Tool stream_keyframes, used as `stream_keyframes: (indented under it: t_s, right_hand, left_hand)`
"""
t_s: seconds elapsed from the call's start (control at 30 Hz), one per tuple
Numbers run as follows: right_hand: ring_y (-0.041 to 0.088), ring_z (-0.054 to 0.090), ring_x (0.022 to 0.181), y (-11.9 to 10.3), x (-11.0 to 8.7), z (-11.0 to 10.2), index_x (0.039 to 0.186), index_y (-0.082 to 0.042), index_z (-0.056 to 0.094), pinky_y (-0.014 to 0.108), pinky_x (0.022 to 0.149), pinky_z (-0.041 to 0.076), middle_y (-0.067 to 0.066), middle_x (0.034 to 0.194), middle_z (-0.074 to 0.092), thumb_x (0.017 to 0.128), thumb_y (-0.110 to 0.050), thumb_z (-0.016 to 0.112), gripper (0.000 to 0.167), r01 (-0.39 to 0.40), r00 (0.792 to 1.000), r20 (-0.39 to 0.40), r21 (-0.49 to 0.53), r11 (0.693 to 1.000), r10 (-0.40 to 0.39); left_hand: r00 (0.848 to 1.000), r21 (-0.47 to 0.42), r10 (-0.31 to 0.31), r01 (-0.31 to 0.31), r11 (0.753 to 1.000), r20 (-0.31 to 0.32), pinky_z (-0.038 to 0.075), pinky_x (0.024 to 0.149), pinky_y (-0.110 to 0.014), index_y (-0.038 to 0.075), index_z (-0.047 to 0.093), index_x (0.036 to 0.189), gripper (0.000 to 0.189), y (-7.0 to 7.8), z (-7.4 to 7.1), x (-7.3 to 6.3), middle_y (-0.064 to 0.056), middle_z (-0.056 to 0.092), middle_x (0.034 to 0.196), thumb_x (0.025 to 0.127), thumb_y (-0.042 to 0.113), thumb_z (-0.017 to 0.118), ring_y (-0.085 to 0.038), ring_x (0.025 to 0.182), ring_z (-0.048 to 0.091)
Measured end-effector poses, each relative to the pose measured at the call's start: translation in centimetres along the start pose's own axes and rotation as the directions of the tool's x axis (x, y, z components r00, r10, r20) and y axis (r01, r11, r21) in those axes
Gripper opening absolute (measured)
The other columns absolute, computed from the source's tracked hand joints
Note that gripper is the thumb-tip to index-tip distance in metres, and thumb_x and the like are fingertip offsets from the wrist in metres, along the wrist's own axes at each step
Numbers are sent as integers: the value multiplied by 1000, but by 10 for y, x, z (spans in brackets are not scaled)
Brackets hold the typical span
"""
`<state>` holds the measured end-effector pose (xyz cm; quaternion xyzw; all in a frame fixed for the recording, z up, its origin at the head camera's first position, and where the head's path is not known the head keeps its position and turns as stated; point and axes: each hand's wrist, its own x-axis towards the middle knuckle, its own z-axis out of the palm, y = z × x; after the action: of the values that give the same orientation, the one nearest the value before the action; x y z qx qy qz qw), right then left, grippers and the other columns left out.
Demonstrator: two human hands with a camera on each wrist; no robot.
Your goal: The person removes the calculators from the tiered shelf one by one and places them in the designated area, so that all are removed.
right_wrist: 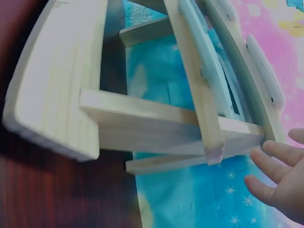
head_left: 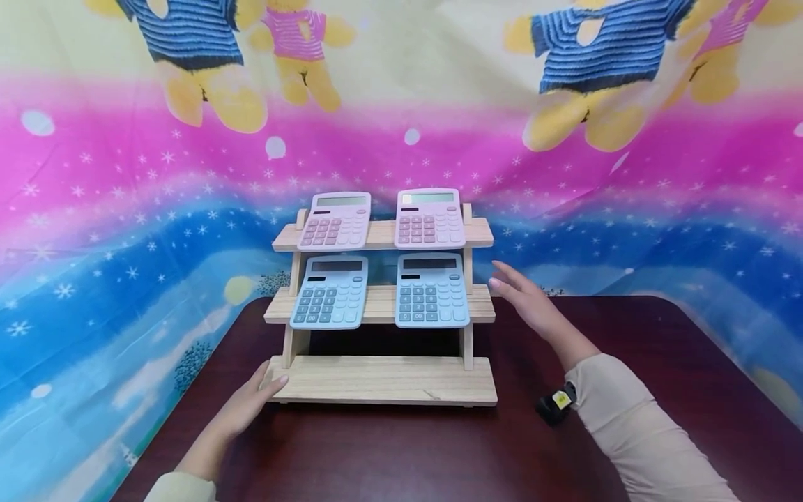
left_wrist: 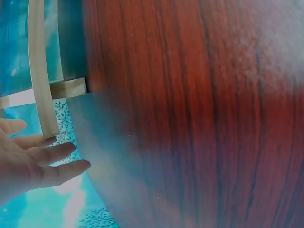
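Observation:
A three-tier wooden stand (head_left: 383, 383) is on the table. Two pink calculators, one on the left (head_left: 335, 222) and one on the right (head_left: 429, 219), lean on its top tier. The middle tier bears two blue calculators, one left (head_left: 329, 293) and one right (head_left: 431, 291). My left hand (head_left: 241, 404) touches the left end of the bottom board, thumb over its top; in the left wrist view its fingers (left_wrist: 59, 173) are straight. Beyond the right end of the stand, my right hand (head_left: 530, 303) has its fingers extended and holds nothing, near the middle tier.
The stand is on a dark red-brown table (head_left: 389, 453) with rounded corners. Behind and to the left hangs a printed cloth (head_left: 401, 90) with bears and snowflakes. A black device (head_left: 555, 404) with a yellow label is at the right wrist.

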<state>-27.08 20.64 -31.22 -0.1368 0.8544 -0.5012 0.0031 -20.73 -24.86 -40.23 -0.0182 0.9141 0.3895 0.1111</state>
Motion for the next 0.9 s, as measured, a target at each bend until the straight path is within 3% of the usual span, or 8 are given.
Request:
stream_keyframes:
  t_s: [0.23, 0.4, 0.57, 0.8, 0.9]
  right_hand:
    - [34, 31, 118, -12, 14, 8, 139, -13, 15, 54, 98, 19, 17, 137, 23, 85, -52, 40, 71, -6, 1000, -24, 135, 991, 9]
    - [34, 38, 114, -20, 25, 13, 138, -9, 18, 47, 97, 27, 19, 134, 29, 85, -50, 43, 71, 22, 998, -60, 240, 970, -8]
    - [35, 39, 113, -28, 34, 18, 137, -7, 22, 47, 96, 29, 21, 131, 32, 86, -46, 43, 68, 28, 997, -77, 299, 954, -6]
    - [34, 42, 110, -38, 46, 23, 136, -4, 21, 44, 95, 32, 23, 126, 37, 89, -40, 43, 63, 30, 995, -100, 367, 930, 8]
    - [31, 43, 109, -40, 50, 25, 136, -5, 22, 42, 94, 33, 22, 125, 39, 90, -40, 41, 61, 17, 994, -108, 381, 924, 26]
  left_hand:
    - [1000, -138, -8, 8, 990, 4, 11, 96, -60, -4, -4, 136, 81, -5, -1, -2, -28, -1, 138, 88, 50, 34, -43, 123, 2]
    - [999, -257, -34, 36, 966, 14, 23, 89, -63, -4, -6, 136, 80, -6, -1, -1, -32, -1, 135, 89, 48, 33, -47, 120, 8]
    - [998, -317, -57, 55, 947, 4, 32, 83, -62, -3, -4, 136, 81, -14, 0, 3, -34, 2, 133, 88, 50, 34, -49, 118, 13]
    - [997, -464, -74, 66, 883, 3, 38, 80, -55, 6, 0, 139, 85, -51, 5, 28, -27, 17, 134, 83, 60, 34, -45, 119, 21]
    - [997, -505, -74, 62, 861, -3, 40, 79, -54, 5, 4, 138, 84, -52, 5, 28, -28, 21, 133, 83, 61, 34, -44, 118, 23]
